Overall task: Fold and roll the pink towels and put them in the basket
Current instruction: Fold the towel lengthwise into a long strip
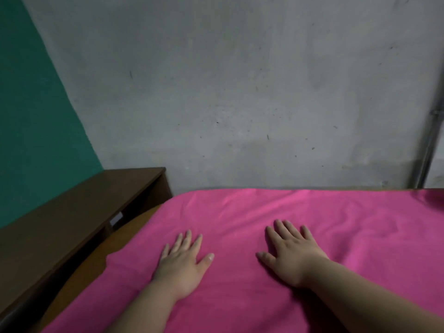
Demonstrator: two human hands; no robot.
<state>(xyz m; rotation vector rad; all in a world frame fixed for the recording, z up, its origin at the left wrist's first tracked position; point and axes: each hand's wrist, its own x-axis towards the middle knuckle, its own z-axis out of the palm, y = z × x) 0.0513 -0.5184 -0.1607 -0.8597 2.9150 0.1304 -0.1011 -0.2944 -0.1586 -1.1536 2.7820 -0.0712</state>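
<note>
A large pink towel (336, 224) lies spread flat over a wooden table, covering most of the lower frame, with light wrinkles near its far edge. My left hand (182, 263) rests palm down on the towel left of centre, fingers straight and slightly apart. My right hand (290, 253) lies flat on the towel a little further right and forward, fingers straight. Neither hand holds any cloth. No basket is in view.
The brown table's bare edge (96, 267) shows at the left of the towel. A dark brown shelf unit (72, 212) stands beside it against a green wall. A grey concrete wall (240, 92) rises right behind the table, with a pipe (430, 145) at the right.
</note>
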